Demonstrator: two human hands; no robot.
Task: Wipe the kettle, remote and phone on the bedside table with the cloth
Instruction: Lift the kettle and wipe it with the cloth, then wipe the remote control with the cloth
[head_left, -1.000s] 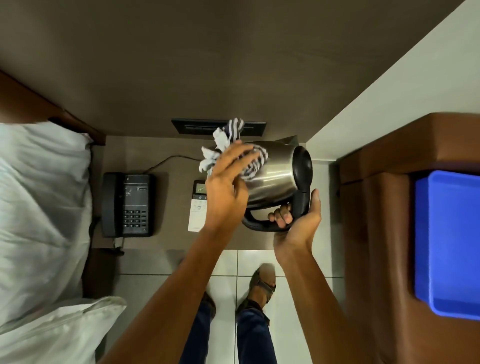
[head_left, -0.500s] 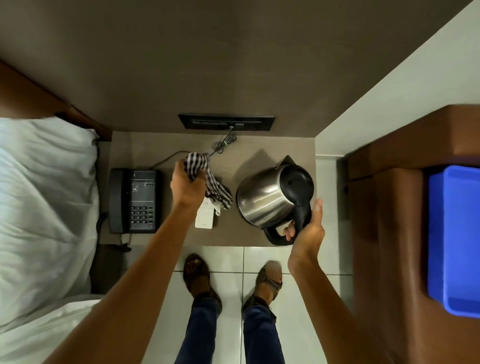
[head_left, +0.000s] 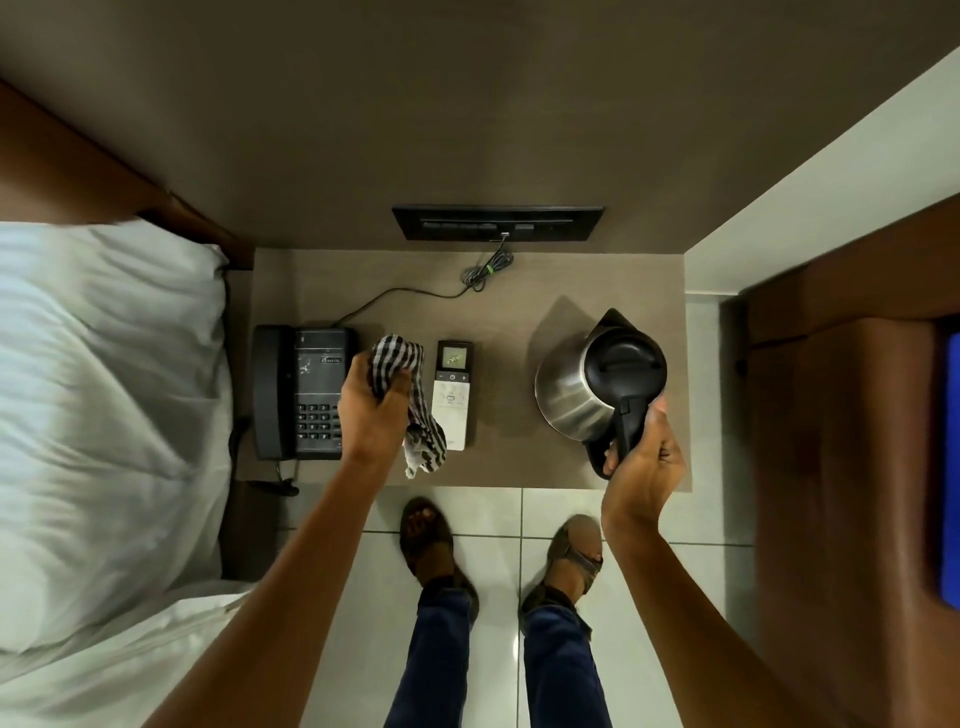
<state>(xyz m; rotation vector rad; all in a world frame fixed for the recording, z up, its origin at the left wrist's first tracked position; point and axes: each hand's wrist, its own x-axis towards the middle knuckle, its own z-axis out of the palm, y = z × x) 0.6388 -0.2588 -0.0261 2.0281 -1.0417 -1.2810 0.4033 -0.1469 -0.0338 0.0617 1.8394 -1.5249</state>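
Steel kettle (head_left: 576, 405) upright on surface (head_left: 519, 312), right hand (head_left: 641, 457) gripping its handle, likely steadying. Checked cloth (head_left: 410, 395) bunched in left hand (head_left: 371, 405), poised beside remote (head_left: 453, 395).

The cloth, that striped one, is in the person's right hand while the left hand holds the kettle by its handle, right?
Not quite: the hands are swapped. The head view shows the striped cloth bunched in the left hand, while the right hand holds the kettle by its black handle.
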